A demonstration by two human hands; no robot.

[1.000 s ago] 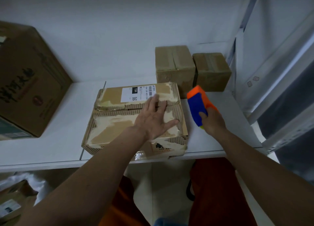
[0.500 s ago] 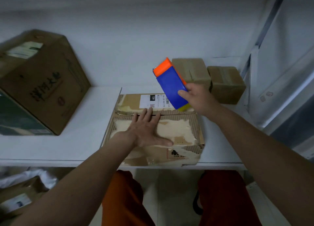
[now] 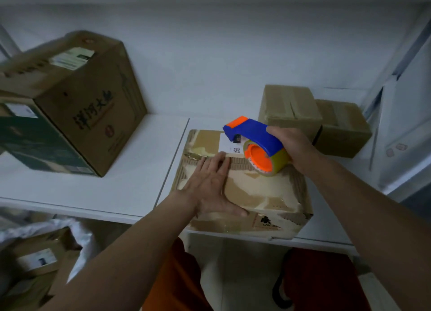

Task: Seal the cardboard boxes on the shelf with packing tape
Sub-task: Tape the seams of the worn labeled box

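Two hands work over a flat, worn cardboard box (image 3: 263,194) lying at the front edge of the white shelf (image 3: 105,189), near the middle of the view. The left hand (image 3: 210,184) lies flat on the box top, fingers straight and close together, pointing toward 12 o'clock, fingertips at the seam between the flaps. The right hand (image 3: 296,147), at about 2 o'clock from the left, grips a blue and orange tape dispenser (image 3: 254,142), its fingers curled round the handle; the tape roll sits just above or on the box top, which I cannot tell. Two small boxes (image 3: 291,110) stand at 1 o'clock against the back wall, touching each other. At 10 o'clock stands a large printed carton (image 3: 88,110).
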